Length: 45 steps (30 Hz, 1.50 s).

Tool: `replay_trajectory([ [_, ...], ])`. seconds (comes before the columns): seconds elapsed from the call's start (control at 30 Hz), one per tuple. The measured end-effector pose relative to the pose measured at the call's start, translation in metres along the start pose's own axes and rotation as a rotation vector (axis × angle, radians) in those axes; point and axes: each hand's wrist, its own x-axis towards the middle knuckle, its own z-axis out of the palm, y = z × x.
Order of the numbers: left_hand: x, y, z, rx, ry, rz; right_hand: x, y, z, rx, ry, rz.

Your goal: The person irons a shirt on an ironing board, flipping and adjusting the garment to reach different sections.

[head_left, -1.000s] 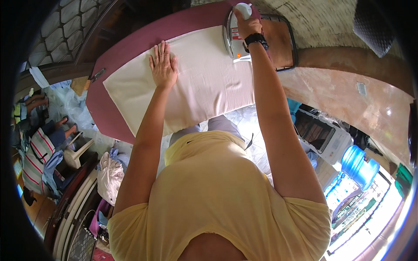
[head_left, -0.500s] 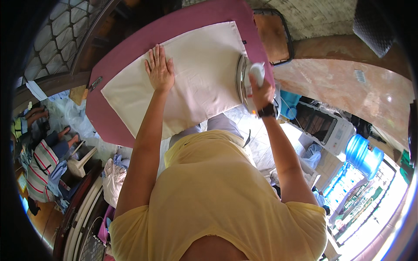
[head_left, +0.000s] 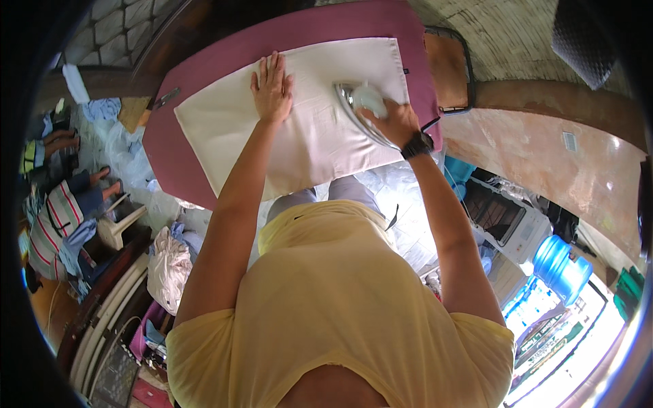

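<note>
A cream cloth [head_left: 320, 129] lies spread over a maroon-covered ironing board [head_left: 170, 143], with a small dark tag on its right edge. My left hand [head_left: 273, 92] rests flat on the cloth near its far edge, fingers stretched out. On the right part of the cloth, my right hand [head_left: 396, 128] grips a clothes iron [head_left: 364, 102] with a white body and shiny metal base. The iron's tip points far left, and its soleplate is hidden. A dark watch [head_left: 417, 145] circles my right wrist.
A dark-framed chair or stand [head_left: 449, 68] adjoins the board's right end. Right of me are a white appliance [head_left: 527, 234] and a blue water jug [head_left: 561, 268]. At left, a person's legs [head_left: 98, 183], a plastic stool [head_left: 122, 221] and a bundled cloth [head_left: 170, 268] are on or near the floor.
The iron has moved left over the cloth in my right hand and turned so its tip points far left. My left hand stays flat on the cloth. The whole view has shifted slightly.
</note>
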Motion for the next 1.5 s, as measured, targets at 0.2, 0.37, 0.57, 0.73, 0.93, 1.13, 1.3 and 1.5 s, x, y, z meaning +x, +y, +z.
replay_trajectory([
  [0.2,-0.009,-0.033,-0.039,-0.671,0.282,-0.039,0.105,-0.07,0.023,0.206,0.027,0.143],
  [0.37,-0.107,-0.093,-0.105,0.042,0.414,-0.217,0.096,-0.107,0.021,0.454,-0.065,0.369],
  [0.57,-0.244,-0.174,-0.112,-0.058,0.265,-0.645,-0.065,-0.056,0.071,0.239,0.181,-0.15],
  [0.73,-0.237,-0.159,-0.125,-0.287,0.158,-0.605,-0.036,-0.078,0.066,0.113,0.219,0.066],
  [0.93,-0.227,-0.143,-0.14,-0.52,0.239,-0.668,0.073,-0.143,0.034,0.699,-0.061,0.466],
  [1.13,-0.205,-0.149,-0.14,-0.532,0.147,-0.432,0.023,-0.205,0.11,0.6,-0.052,0.247],
  [1.3,-0.17,-0.159,-0.143,-0.525,0.123,-0.46,-0.028,-0.242,0.139,0.483,-0.043,0.149],
  [1.5,-0.171,-0.161,-0.143,-0.53,0.103,-0.477,0.055,-0.25,0.15,0.355,0.088,0.177],
])
